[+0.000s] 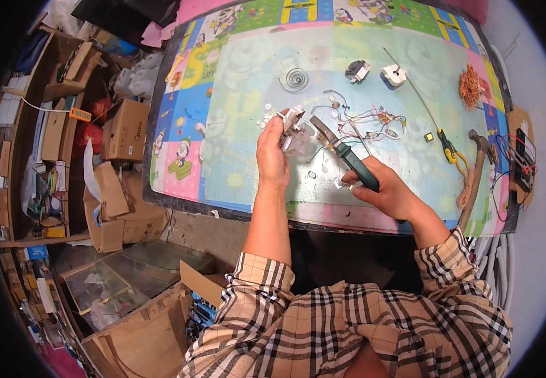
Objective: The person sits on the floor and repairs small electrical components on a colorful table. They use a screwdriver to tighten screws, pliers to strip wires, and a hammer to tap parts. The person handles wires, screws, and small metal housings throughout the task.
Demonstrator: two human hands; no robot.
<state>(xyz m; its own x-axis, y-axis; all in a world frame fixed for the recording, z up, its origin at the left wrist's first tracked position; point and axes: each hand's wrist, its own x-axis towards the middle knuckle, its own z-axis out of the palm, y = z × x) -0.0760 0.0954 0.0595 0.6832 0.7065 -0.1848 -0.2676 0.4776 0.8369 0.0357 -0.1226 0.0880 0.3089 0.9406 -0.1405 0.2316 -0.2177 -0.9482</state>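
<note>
My left hand (273,156) is closed round a small clear-and-white plastic mechanism (298,140) with dark metal parts at its top. In my right hand (387,192) is a pair of pliers (351,159) with dark green handles. The plier jaws point up and left, just right of the mechanism; whether they touch it I cannot tell. Beyond the hands lie a coiled flat spring (296,79) and small white plastic parts (268,107). A tangle of thin wires (383,123) spreads to the right of the pliers.
Further back are a black-and-white part (356,70) and a white housing (394,76). A long screwdriver (440,133), yellow-handled pliers (457,157), a hammer (474,183) and copper wire (470,87) lie right on the patterned table mat (241,69). Cardboard boxes (125,129) and shelves stand left.
</note>
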